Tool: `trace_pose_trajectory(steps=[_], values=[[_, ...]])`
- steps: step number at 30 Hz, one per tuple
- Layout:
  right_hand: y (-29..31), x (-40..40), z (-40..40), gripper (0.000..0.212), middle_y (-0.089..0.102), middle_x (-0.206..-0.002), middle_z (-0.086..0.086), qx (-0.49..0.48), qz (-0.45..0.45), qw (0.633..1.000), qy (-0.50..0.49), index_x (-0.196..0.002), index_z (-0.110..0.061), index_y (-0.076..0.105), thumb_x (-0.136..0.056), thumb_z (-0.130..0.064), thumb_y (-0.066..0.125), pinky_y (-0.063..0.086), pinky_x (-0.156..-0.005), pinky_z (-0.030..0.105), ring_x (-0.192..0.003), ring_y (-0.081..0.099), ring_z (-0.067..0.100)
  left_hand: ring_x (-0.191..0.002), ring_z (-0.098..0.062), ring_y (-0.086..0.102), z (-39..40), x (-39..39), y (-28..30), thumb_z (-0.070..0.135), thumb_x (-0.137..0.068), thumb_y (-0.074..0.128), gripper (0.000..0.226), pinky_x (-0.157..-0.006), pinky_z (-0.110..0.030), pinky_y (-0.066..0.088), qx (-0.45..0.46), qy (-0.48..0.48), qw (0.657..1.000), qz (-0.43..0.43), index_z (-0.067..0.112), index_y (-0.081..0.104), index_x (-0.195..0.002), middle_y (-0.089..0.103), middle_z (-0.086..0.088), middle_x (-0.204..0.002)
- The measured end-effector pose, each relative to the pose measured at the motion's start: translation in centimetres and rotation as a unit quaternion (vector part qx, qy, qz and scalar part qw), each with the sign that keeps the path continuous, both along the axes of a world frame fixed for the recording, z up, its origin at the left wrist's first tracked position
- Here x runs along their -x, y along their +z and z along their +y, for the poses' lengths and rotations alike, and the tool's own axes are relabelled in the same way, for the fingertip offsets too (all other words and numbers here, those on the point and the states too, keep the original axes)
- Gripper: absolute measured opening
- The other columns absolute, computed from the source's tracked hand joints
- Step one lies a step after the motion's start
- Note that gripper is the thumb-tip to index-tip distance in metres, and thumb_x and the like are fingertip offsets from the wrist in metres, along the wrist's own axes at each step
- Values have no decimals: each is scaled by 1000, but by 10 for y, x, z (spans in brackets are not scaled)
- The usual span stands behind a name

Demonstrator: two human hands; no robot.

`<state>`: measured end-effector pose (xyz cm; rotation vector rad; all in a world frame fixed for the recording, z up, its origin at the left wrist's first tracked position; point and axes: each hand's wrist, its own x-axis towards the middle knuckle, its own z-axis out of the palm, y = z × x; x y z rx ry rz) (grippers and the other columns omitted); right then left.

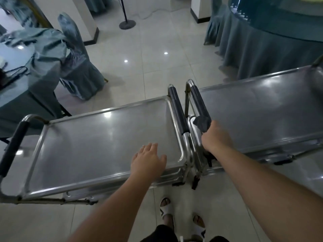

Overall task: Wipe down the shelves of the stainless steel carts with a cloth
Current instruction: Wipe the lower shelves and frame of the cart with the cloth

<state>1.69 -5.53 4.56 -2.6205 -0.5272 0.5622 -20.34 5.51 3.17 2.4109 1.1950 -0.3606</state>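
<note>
Fingers (151, 147) of left hand (148, 163) straight, slightly spread, holding nothing, over the near right corner of the left cart's top shelf (97, 142). 2 stainless steel carts stand handle to handle; right cart's top shelf (262, 116) bare. Right hand (215, 135) curled tight around a dark cloth (202, 123), at the near left corner of the right cart, against its padded handle (198, 102).

Both arms are bare, with no sleeves, watch or rings to see on the left hand (148, 161) or the right hand (215, 135). The feet wear white open sandals (165, 213) with wide straps, and the toes stick out. Dark shorts (160, 233) show at the bottom
</note>
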Motion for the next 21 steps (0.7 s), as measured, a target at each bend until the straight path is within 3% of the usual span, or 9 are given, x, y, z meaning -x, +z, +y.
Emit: trace_pose_trajectory(steps=[4,7,10,12,15,18,21], values=[[-28,11,27,47,59,-133,15,5,-21,1000,0,-143,-11,41,-97,-11,49,52,-88,48,-116,60,40,-161,-22,18,25,-13,-15,60,-105,37,72,-129,-46,16,6,-16,1000,-1,28,21,-168,23,2,-175],[-53,32,50,54,48,-151,14,8,17,1000,10,-151,-13,34,-100,-18,48,48,-101,52,-132,50,40,-160,-22,20,46,-20,-23,57,-105,37,69,-128,-45,17,16,-30,999,-7,27,23,-166,25,1,-174],[-77,55,78,75,16,-169,19,52,51,997,39,-164,-14,6,-105,-38,47,35,-117,55,-149,28,43,-159,-23,22,74,-24,-29,56,-107,35,66,-127,-44,18,13,-36,999,-13,27,26,-165,28,0,-172],[-87,63,87,88,3,-171,20,104,27,993,38,-164,-16,-9,-104,-46,47,32,-119,58,-151,22,45,-159,-23,23,90,-25,-32,55,-107,34,65,-127,-44,19,16,-44,999,-8,27,26,-165,28,0,-172],[-92,61,88,105,10,-167,21,133,-16,990,37,-161,-17,-18,-98,-48,61,42,-111,54,-145,32,42,-160,-23,21,104,-26,-37,54,-108,33,65,-127,-44,18,28,-57,998,0,26,26,-166,27,-1,-173],[-95,47,82,104,25,-159,19,142,-27,988,53,-161,-20,-20,-98,-30,63,49,-99,47,-132,44,35,-160,-22,20,109,-29,-39,54,-108,32,65,-128,-44,17,33,-74,997,-4,26,25,-166,26,0,-174],[-96,36,81,106,28,-159,19,146,-19,987,63,-161,-22,-21,-98,-21,64,50,-97,45,-130,47,33,-161,-22,18,109,-35,-40,55,-108,32,65,-128,-44,15,24,-87,996,-8,27,24,-166,24,1,-174]])
